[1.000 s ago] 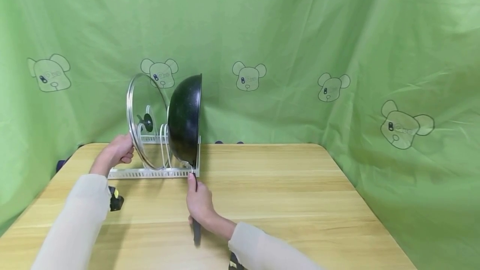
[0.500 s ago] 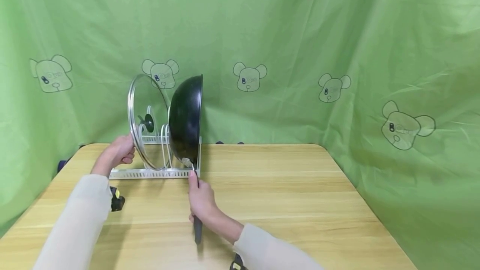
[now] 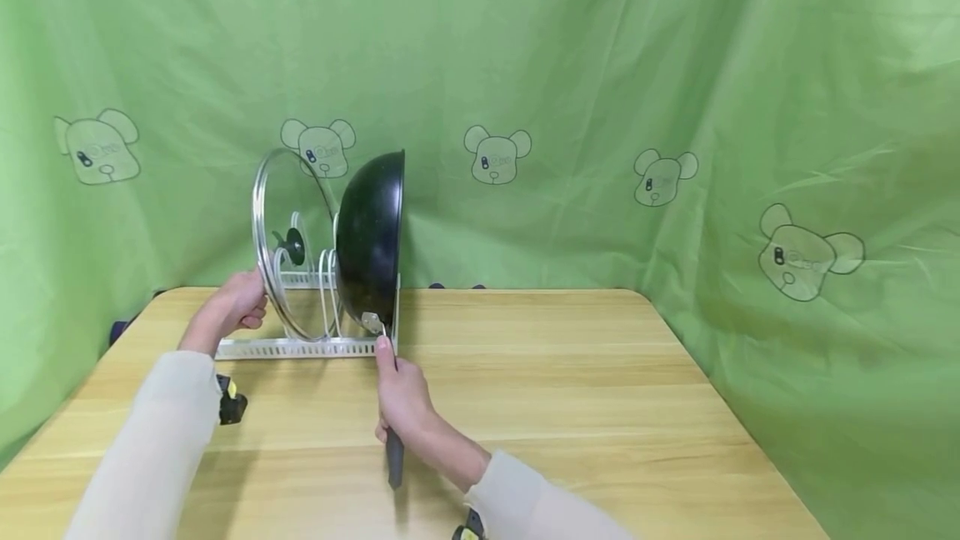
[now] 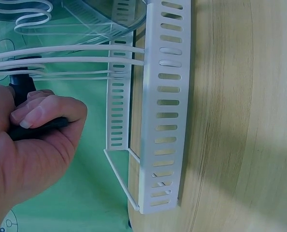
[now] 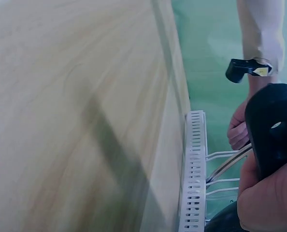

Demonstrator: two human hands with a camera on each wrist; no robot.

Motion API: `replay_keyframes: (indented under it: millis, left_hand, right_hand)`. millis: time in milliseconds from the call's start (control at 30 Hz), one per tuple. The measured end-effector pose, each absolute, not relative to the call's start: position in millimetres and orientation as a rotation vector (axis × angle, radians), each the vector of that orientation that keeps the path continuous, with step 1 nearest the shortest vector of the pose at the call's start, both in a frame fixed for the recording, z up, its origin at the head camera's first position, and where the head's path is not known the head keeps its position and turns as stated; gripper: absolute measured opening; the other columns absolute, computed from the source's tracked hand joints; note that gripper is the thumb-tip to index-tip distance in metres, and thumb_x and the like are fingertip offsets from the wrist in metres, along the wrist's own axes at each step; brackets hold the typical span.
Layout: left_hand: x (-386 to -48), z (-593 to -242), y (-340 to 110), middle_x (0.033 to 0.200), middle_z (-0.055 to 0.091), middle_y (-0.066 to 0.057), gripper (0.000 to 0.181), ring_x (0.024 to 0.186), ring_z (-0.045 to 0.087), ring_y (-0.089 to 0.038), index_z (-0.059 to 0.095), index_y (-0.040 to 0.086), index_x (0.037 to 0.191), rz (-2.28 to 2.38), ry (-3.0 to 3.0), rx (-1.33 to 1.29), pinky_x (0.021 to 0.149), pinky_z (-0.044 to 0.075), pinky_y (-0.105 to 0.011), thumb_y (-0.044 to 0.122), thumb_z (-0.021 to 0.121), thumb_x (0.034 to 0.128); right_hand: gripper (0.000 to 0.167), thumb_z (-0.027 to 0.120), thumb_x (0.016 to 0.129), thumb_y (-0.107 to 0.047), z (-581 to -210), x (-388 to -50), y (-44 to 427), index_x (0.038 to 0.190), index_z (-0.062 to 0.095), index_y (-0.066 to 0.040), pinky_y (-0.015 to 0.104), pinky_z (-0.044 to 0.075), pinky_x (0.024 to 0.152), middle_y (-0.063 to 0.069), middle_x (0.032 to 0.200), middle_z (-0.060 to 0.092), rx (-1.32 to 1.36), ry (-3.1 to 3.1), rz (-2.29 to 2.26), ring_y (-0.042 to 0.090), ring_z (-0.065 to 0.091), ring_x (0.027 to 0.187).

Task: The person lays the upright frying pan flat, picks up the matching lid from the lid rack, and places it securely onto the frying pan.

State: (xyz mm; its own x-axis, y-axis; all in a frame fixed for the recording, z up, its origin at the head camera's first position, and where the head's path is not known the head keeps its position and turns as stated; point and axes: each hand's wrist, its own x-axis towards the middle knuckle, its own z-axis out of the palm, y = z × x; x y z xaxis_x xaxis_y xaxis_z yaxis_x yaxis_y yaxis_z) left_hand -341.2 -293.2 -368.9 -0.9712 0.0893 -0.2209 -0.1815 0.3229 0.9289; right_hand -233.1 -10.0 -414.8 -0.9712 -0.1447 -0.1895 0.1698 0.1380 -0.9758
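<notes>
A black wok (image 3: 367,244) stands on edge at the right end of a white slotted rack (image 3: 296,347). My right hand (image 3: 405,398) grips its black handle (image 3: 395,465), thumb lying along the top; the holed handle end shows large in the right wrist view. To the wok's left, a glass lid (image 3: 300,298) with a metal rim stands upright between the rack's wires. My left hand (image 3: 236,302) is at the lid's left side. In the left wrist view its fingers (image 4: 56,108) curl round a black handle (image 4: 22,92), apparently the lid's.
The rack sits at the back left of a wooden table (image 3: 562,407), whose surface stretches right and forward. Green cloth with bear drawings (image 3: 495,157) hangs behind and along both sides. A black wrist device (image 3: 232,400) sits at the left cuff.
The wok has turned slightly, so its metal handle bracket shows more. My right hand has shifted a little to the right with the handle. The left hand and lid stay in place.
</notes>
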Motion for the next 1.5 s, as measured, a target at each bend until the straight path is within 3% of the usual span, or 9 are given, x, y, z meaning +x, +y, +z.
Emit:
replay_keyframes:
  millis: [1033,1500]
  left_hand:
    - [-340.3,-369.5,-293.6,0.056,0.032,0.012,0.061,0.048,0.032,-0.005,0.041,0.016,0.076,1.732,2.361,-0.055,0.046,0.033,-0.021,0.070,0.028,0.1008]
    - [-341.3,-372.6,-294.1,0.057,0.033,0.012,0.062,0.048,0.033,-0.005,0.042,0.015,0.078,1.752,2.383,-0.073,0.046,0.034,-0.021,0.071,0.026,0.1004]
  right_hand:
    - [0.059,0.038,0.100,-0.070,-419.5,-231.6,-14.3,0.080,0.046,-0.015,0.024,0.036,0.032,-0.004,0.049,0.037,0.030,2.212,-1.958,0.011,0.037,0.030]
    - [0.065,0.038,0.097,-0.075,-410.5,-237.8,-12.6,0.097,0.059,-0.013,0.023,0.037,0.034,-0.003,0.050,0.038,0.049,2.198,-1.948,0.013,0.039,0.032]
